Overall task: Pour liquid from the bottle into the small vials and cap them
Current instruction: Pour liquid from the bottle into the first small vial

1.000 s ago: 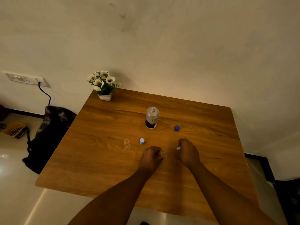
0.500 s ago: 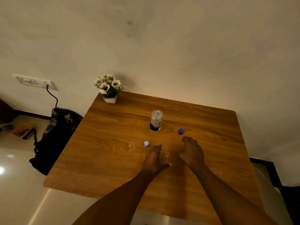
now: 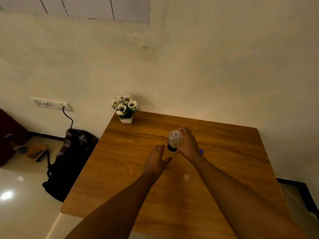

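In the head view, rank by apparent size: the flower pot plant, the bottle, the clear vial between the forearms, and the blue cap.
1. Flower pot plant
2. Bottle, partly covered by the right hand
3. Clear vial
4. Blue cap: mostly hidden behind the right wrist, so its rank against the vial is unsure.

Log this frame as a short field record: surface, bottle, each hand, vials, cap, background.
surface: wooden table
bottle: uncapped bottle, upright, dark liquid at the bottom
right hand: right hand wrapped around the bottle
left hand: left hand open, flat near the bottle's base
vials: one clear vial between the forearms
cap: blue cap partly hidden behind the right wrist
background: flower pot at the far left corner
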